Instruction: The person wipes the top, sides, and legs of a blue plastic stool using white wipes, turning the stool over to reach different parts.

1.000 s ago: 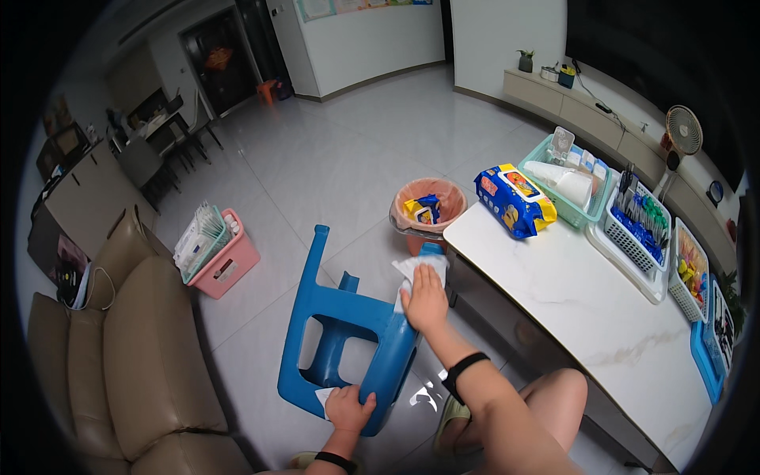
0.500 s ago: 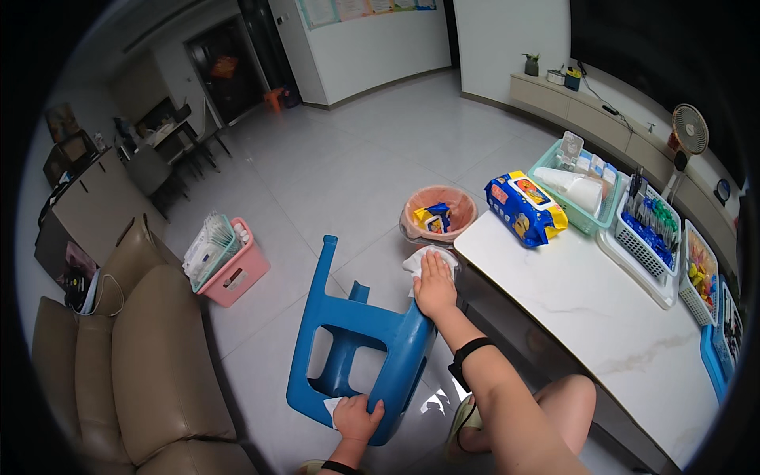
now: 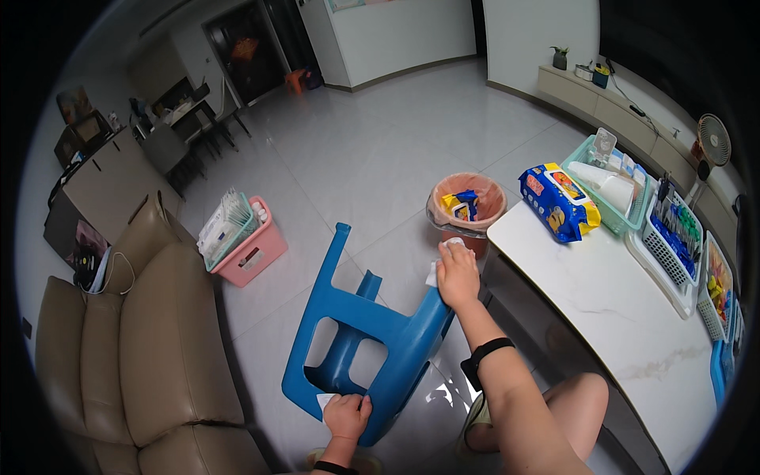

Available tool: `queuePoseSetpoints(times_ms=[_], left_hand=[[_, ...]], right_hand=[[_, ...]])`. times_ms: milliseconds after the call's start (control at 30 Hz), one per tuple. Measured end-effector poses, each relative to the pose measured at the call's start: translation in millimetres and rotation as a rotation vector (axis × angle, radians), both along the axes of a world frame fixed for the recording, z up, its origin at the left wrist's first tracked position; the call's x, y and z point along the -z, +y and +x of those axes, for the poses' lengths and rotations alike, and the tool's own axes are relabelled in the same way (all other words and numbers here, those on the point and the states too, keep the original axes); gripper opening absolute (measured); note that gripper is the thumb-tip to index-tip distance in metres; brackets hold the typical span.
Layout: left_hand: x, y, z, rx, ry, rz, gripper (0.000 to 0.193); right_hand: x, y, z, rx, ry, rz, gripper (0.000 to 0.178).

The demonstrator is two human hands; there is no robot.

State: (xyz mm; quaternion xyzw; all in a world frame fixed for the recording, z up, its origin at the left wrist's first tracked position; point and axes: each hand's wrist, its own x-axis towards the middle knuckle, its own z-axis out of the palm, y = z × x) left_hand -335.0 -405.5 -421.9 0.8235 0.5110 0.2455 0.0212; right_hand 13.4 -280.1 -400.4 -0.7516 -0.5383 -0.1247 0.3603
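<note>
A blue plastic stool (image 3: pixel 411 336) is tipped over in front of me, its legs pointing away and to the left. My left hand (image 3: pixel 346 417) is closed round its near edge, with a corner of white wipe (image 3: pixel 324 400) poking out beside the fingers. At the far end of the right-hand leg, my right hand (image 3: pixel 459 277) is wrapped over another white wipe (image 3: pixel 432 275) and presses it against the plastic. Most of that wipe is hidden under the palm.
Just beyond my right hand stands a lined pink bin (image 3: pixel 484 207). A white table (image 3: pixel 570 277) on the right bears a blue wipes pack (image 3: pixel 554 204) and several baskets (image 3: pixel 673 241). To the left are a brown sofa (image 3: pixel 170 340) and a pink box (image 3: pixel 257 252).
My right hand has slid the wipe slightly along the leg, and less of the wipe shows. The view has shifted a little; my left hand keeps its hold on the stool.
</note>
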Motion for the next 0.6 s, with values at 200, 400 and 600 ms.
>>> queuePoseSetpoints(times_ms=[200, 400, 600], left_hand=[[-1.4, 0.0, -3.3, 0.006, 0.003, -0.015, 0.03], [-2.8, -0.6, -1.5, 0.022, 0.015, -0.015, 0.035], [-1.0, 4.6, 2.1, 0.083, 0.044, 0.002, 0.042]], right_hand=[[3.4, 8.4, -0.7, 0.089, 0.361, 0.116, 0.036], [28.6, 10.2, 6.5, 0.013, 0.634, 0.306, 0.031], [54.5, 14.1, -6.2, 0.188, 0.923, 0.516, 0.042]])
